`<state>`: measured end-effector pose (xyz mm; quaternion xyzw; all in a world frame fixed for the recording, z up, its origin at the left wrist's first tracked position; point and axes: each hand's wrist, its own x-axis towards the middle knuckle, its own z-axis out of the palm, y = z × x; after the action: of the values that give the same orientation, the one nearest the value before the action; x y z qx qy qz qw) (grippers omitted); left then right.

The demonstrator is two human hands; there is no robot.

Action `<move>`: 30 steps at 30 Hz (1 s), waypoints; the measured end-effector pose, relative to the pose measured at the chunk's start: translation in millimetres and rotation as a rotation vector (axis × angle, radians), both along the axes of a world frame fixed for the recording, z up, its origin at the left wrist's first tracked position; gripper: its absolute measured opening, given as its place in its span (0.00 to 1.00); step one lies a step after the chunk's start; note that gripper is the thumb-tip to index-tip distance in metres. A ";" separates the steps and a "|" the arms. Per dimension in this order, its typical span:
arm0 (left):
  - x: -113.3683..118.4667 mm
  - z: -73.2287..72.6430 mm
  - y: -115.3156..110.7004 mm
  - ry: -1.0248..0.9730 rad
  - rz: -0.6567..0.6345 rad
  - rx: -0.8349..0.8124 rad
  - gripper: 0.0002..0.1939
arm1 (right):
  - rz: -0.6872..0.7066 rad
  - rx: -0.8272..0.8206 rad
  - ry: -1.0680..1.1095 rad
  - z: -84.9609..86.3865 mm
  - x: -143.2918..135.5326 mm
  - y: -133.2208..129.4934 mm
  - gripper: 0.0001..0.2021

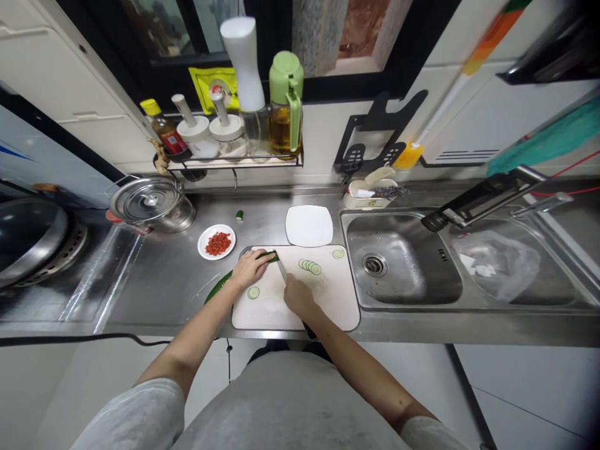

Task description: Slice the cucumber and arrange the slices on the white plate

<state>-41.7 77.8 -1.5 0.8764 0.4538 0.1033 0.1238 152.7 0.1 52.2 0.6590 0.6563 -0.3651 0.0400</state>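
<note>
My left hand [250, 269] presses down on a cucumber [217, 287] whose cut end lies on the white cutting board [276, 312]. The cucumber's other end reaches past the board's left edge onto the steel counter. In my right hand [299, 296] is a kitchen knife [282, 269], fingers wrapped round its handle, the blade at the cucumber's cut end. A row of overlapping cucumber slices [310, 267] lies to the right of the blade. One loose slice [254, 293] rests below my left hand, and more lie at the board's upper right corner.
Behind the board stand a white square plate [309, 225] and a small dish [202, 242] of chopped red pieces. A cucumber end [239, 215] lies nearby. The sink [403, 269] is right, a lidded pot [154, 203] left. A condiment rack [234, 164] hangs behind.
</note>
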 end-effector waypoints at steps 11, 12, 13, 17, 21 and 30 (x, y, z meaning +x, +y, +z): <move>-0.7 -1.4 -1.4 -0.006 0.005 -0.005 0.21 | -0.045 0.054 0.007 8.9 16.2 -5.1 0.12; -0.8 -1.7 -1.6 -0.009 0.006 -0.006 0.21 | -0.040 0.057 0.008 10.7 16.7 -5.3 0.12; -0.9 -2.1 -1.7 -0.011 0.006 -0.006 0.21 | -0.033 0.061 0.011 12.2 16.8 -5.4 0.12; -1.3 -3.6 -1.9 -0.017 0.007 -0.001 0.21 | -0.017 0.051 0.023 15.4 15.6 -6.3 0.12; -1.8 -4.5 -1.6 -0.015 0.006 0.004 0.21 | -0.010 0.032 0.009 18.0 14.9 -7.3 0.13; -2.9 -6.7 -0.4 -0.015 -0.002 0.004 0.22 | 0.005 0.021 0.000 30.1 13.9 -8.3 0.13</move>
<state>-44.5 77.4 -8.3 0.8763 0.4518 0.1109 0.1256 166.6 -8.2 82.4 0.6577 0.6620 -0.3579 0.0341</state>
